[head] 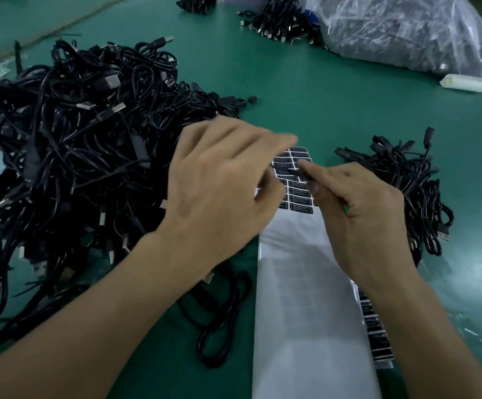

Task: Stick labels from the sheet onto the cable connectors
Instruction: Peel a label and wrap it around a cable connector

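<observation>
A long white label sheet [306,298] lies on the green table, with rows of small black labels [300,200] at its far end. My right hand [363,217] is over those rows and pinches a small black label [298,172] between thumb and forefinger. My left hand [219,185] hovers blurred just left of it, forefinger stretched out and the other fingers bent; its palm hides whatever lies beneath. A looped black cable [222,315] comes out from under my left wrist. Loose cables with metal connectors form a big heap [75,154] on the left.
A smaller bunch of cables [406,185] lies right of the sheet. A second strip of black labels [375,335] pokes out beneath the sheet's right edge. At the back are another cable pile [280,21], a full clear plastic bag [406,30] and a white packet [461,82].
</observation>
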